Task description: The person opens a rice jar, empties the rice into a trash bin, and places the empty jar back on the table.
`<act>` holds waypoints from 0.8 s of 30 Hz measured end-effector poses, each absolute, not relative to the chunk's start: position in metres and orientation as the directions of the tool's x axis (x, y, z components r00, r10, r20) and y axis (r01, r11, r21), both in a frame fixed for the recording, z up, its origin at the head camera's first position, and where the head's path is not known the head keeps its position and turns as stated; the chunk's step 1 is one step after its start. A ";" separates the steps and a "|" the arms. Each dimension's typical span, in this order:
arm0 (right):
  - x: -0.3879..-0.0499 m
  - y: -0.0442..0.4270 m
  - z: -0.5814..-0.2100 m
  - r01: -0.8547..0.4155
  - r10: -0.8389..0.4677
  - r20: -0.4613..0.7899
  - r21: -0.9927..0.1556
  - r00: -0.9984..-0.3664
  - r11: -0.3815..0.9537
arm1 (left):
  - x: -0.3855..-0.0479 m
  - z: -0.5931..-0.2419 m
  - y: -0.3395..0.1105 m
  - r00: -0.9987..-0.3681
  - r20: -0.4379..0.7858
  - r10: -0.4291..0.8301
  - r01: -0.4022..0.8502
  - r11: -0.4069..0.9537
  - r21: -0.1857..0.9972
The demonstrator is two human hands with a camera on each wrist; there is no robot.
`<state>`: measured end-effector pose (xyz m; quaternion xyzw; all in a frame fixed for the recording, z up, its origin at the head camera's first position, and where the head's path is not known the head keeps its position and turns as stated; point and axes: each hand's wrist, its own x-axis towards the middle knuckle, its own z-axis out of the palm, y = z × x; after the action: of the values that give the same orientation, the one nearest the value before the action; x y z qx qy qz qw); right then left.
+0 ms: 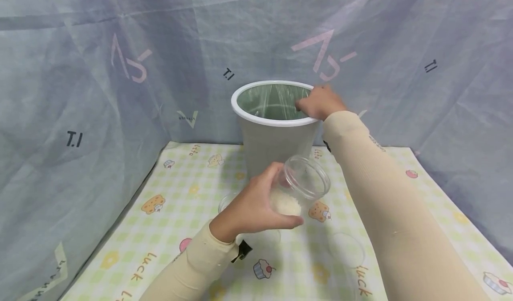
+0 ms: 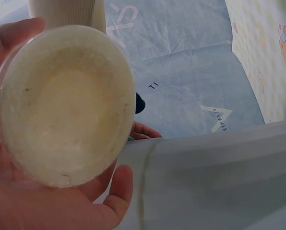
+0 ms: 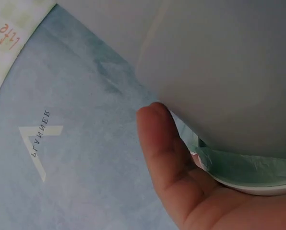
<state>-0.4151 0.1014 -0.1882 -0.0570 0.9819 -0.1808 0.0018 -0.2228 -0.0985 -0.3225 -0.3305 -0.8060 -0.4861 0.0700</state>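
My left hand (image 1: 256, 203) grips a clear plastic jar (image 1: 306, 176) that is tilted, its open mouth facing up and to the right. White grains that look like rice (image 1: 285, 204) lie in its lower part; in the left wrist view the jar's round base (image 2: 68, 105) faces the camera. Behind it stands a grey trash bin (image 1: 276, 145) with a white rim and a thin green liner (image 1: 264, 98). The right hand (image 1: 322, 103) holds the bin's rim at the right, fingers over the edge inside; the right wrist view shows its thumb outside the bin (image 3: 229, 62).
A checkered tablecloth (image 1: 160, 234) covers the table. Partly behind the left hand sits another clear round piece (image 1: 225, 201). A faint transparent disc, perhaps a lid (image 1: 346, 250), lies at the front right. Blue-grey fabric (image 1: 120, 91) hangs around the table's back and sides.
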 end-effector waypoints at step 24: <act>-0.416 0.100 -0.187 -0.105 -0.108 0.014 -0.370 -0.994 0.923 | -0.228 -0.309 -0.118 -0.797 0.457 0.394 0.577 0.277 0.768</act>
<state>-0.4156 0.1002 -0.1866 -0.0545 0.9806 -0.1885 0.0035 -0.2278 -0.1179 -0.3093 -0.3058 -0.7942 -0.5176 0.0883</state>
